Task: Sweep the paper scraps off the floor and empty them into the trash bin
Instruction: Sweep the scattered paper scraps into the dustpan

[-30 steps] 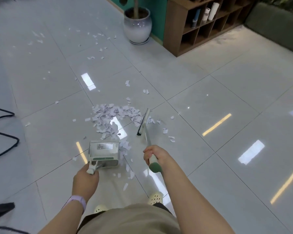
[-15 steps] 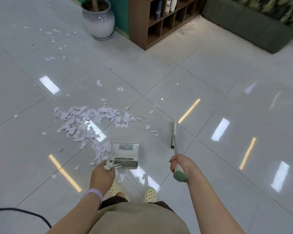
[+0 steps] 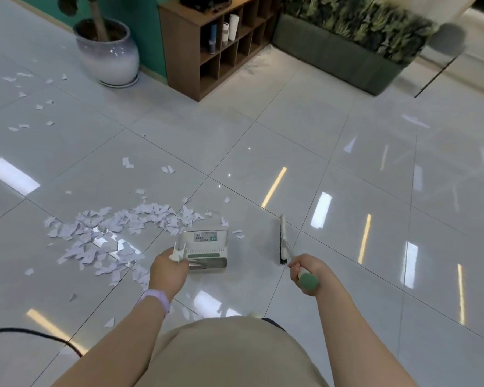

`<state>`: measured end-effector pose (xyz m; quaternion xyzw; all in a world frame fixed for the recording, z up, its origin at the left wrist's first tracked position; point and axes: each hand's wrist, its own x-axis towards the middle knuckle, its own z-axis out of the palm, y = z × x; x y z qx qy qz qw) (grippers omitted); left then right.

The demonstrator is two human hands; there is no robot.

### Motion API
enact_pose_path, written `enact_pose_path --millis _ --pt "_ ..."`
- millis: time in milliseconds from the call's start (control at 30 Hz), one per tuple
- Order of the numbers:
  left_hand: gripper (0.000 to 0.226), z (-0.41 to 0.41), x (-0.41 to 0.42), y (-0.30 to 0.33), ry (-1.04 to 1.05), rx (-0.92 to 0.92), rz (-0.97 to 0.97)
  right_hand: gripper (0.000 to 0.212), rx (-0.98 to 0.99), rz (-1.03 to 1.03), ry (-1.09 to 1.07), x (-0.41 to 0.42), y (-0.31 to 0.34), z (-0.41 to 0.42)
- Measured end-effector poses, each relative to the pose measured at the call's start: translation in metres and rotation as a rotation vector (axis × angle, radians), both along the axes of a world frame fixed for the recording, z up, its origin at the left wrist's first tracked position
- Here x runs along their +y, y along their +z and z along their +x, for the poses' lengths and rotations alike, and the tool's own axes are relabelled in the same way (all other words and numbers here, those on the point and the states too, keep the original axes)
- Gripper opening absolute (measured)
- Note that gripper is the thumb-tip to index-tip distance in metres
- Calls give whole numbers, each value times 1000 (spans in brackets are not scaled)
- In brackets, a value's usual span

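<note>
Two hands grip plastic dustpan (image 3: 207, 248), broom (image 3: 283, 240).

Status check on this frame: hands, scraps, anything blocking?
Left hand grips dustpan; right hand grips broom. Paper scraps still piled left of dustpan. Nothing blocking; no bin in view.

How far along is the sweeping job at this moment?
Done: most paper scraps are gathered in a loose pile left of the dustpan. In hand: the left hand grips the dustpan handle, the right hand grips the broom, whose head sits right of the pan. Left: stray scraps farther out, scooping, emptying; no trash bin shows.
</note>
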<state>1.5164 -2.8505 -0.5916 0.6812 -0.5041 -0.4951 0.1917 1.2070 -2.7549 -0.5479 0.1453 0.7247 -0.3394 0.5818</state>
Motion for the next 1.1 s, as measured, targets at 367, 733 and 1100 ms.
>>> enact_pose_path --millis 367,733,1100 --pt "11 93 -14 -13 198 -25 4 19 -5 7 24 -50 -14 43" --pt "16 153 10 -18 545 -1 47 27 -374 137 182 -165 -31 112" --pt "17 126 -22 -13 837 -94 64 66 -836 -38 171 -296 -48 103"
